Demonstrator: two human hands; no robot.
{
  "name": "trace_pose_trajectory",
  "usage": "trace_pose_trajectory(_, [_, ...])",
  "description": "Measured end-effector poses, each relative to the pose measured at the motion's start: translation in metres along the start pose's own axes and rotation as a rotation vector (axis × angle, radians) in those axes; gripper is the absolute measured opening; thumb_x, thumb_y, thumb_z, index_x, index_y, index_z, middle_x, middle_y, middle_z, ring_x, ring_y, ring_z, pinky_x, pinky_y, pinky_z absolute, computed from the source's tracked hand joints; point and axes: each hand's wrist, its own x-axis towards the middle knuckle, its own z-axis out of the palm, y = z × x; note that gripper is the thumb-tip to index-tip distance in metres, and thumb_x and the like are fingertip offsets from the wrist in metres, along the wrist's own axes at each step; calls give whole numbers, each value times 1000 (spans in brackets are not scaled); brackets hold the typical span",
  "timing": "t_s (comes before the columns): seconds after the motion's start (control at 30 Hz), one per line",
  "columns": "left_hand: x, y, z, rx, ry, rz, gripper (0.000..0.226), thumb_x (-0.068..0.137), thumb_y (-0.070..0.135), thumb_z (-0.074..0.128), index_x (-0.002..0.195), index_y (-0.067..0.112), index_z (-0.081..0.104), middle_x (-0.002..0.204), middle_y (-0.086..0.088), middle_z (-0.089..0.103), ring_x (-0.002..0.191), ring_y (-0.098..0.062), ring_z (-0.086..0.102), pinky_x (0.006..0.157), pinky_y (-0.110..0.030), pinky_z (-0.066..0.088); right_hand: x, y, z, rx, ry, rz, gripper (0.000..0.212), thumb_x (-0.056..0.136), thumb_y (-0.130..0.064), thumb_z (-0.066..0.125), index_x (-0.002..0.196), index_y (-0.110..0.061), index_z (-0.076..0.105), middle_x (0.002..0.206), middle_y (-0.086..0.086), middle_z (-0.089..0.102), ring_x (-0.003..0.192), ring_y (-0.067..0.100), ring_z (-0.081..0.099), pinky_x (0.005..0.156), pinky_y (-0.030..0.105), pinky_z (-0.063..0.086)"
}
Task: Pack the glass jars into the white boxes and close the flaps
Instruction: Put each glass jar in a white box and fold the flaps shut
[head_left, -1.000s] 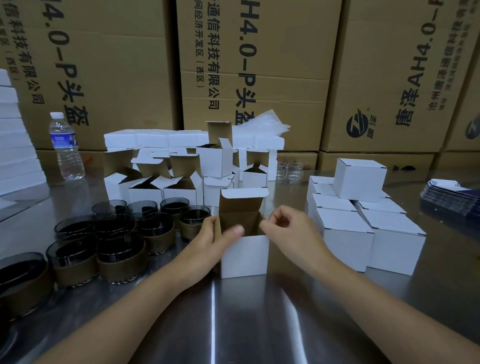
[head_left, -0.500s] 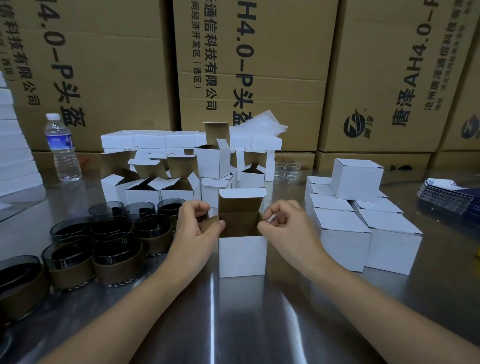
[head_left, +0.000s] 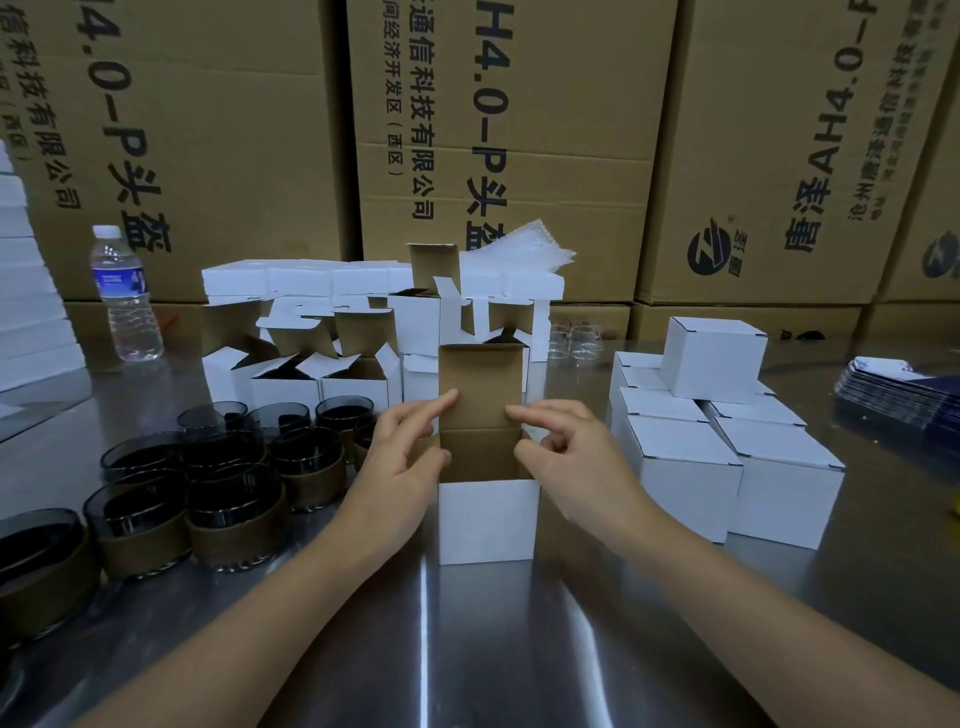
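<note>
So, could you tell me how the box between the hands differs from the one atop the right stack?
The open box has its lid flap upright, brown inside showing; the top box is shut, all white. The open box stands on the table; the top box sits on other boxes. The left hand and right hand touch the open box; nothing touches the top box. Both are white cartons.

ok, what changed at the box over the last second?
The left hand and right hand rose from the sides of the open white box. Their index fingers now reach onto its upright lid flap, with the thumbs at the rim. Nothing was plainly taken or let go. The box stays put with the flap still up, and the glass jars and closed white boxes are unmoved.
</note>
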Motion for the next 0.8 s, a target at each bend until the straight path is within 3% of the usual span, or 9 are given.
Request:
trace_pose_trajectory(0.13, [2, 2, 1, 13, -40, -51, 49, 100, 6, 38, 134, 41, 44, 116, 17, 35, 105, 21, 36, 90, -2, 31, 4, 3, 0, 20, -5, 8, 36, 86, -18, 60, 120, -29, 64, 121, -14, 46, 69, 4, 48, 58, 5, 37])
trace_pose_trajectory(0.23, [1, 4, 3, 37, -64, -81, 48, 101, 7, 34, 142, 32, 39, 118, 13, 34, 110, 11, 36, 94, -8, 26, 6, 5, 1, 22, -16, 12, 39, 86, -19, 60, 124, -26, 62, 123, -17, 46, 67, 1, 49, 62, 7, 35])
trace_pose_trajectory(0.37, [0, 5, 2, 86, -108, -87, 46, 103, 13, 28, 145, 31, 32, 127, 8, 29, 120, -3, 33, 92, -7, 25, 7, 5, 1, 10, -53, -14, 41, 87, -19, 57, 127, -22, 60, 131, -22, 42, 68, -3, 44, 79, 16, 38])
trace_pose_trajectory(0.53, [3, 2, 2, 105, -139, -111, 47, 103, 14, 27, 147, 32, 29, 130, 8, 27, 122, -4, 28, 100, -16, 23, 6, 2, -1, 8, -106, -23, 41, 89, -18, 55, 130, -19, 58, 145, -21, 37, 71, -7, 37, 98, 28, 41])
trace_pose_trajectory(0.63, [5, -1, 1, 102, -142, -111, 47, 103, 13, 28, 146, 31, 30, 131, 10, 25, 125, -5, 27, 104, -20, 25, 6, -1, -2, -18, -122, -25, 41, 90, -20, 54, 132, -20, 56, 148, -21, 35, 84, 0, 45, 101, 27, 42])
trace_pose_trajectory(0.73, [6, -3, 1, 95, -125, -98, 47, 102, 9, 31, 145, 28, 33, 133, 12, 23, 129, -6, 25, 106, -22, 26, 5, -1, -2, -60, -133, -26, 42, 91, -23, 52, 132, -21, 55, 149, -22, 33, 117, 8, 50, 94, 20, 36])
trace_pose_trajectory(0.8, [5, -3, 0, 120, -134, -75, 46, 102, 8, 30, 144, 26, 34, 137, 14, 21, 131, -5, 24, 109, -24, 26, 6, -2, -3, -71, -137, -28, 41, 91, -22, 52, 132, -22, 56, 147, -20, 38, 115, 5, 49, 99, 21, 37])
